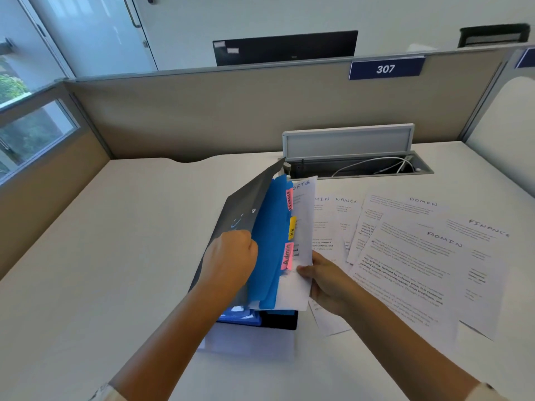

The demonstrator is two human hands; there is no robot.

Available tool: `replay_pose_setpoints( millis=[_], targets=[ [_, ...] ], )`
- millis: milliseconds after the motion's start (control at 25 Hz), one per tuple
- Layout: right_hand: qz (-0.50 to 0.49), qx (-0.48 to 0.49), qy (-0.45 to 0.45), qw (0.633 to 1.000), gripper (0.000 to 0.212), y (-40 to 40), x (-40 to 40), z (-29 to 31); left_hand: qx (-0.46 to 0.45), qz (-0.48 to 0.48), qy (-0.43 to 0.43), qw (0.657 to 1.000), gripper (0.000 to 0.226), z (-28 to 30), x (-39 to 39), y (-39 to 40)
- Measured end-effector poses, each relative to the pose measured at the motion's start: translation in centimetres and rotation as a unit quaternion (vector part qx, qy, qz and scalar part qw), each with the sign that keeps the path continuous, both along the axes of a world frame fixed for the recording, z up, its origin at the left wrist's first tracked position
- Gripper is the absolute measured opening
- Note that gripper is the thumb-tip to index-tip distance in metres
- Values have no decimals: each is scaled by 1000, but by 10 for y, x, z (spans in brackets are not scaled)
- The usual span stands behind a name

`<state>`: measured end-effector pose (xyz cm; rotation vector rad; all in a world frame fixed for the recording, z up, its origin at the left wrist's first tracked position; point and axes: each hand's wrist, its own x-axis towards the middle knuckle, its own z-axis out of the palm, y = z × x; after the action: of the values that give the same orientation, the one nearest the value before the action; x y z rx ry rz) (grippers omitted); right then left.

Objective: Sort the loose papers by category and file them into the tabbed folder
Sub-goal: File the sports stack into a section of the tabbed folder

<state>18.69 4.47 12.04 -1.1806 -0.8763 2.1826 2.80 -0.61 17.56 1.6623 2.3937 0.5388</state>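
A tabbed folder (237, 215) with a dark cover and blue dividers (272, 227) stands tilted on the desk, held open. Its tabs read FINANCE (289, 199) in pink, a yellow one (292, 228), and Admin (287, 256) in pink. My left hand (228, 256) grips the cover and dividers, pulling them left. My right hand (321, 273) pinches a white printed sheet (304, 227) standing upright behind the last divider. Loose papers (419, 256) headed ADMIN and FINANCE lie fanned out on the desk to the right.
A white desk (115, 256) with beige partition walls. An open cable tray (362, 163) with wires sits behind the folder. A white sheet (249, 340) lies under the folder's base. A sign reading 307 (386, 69) hangs on the partition.
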Motion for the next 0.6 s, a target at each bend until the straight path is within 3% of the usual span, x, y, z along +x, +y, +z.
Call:
replay_pose_setpoints(
  millis=[240,360,600],
  targets=[
    [18,-38,10,999,14,9,-25,9,30,-5,-22,999,40,5,0,-6],
    [9,-57,34,998,23,6,-36,14,42,-15,-33,998,42,5,5,-10],
    [28,-40,-14,999,28,-3,-52,20,74,-2,-45,996,43,10,0,-9]
  ],
)
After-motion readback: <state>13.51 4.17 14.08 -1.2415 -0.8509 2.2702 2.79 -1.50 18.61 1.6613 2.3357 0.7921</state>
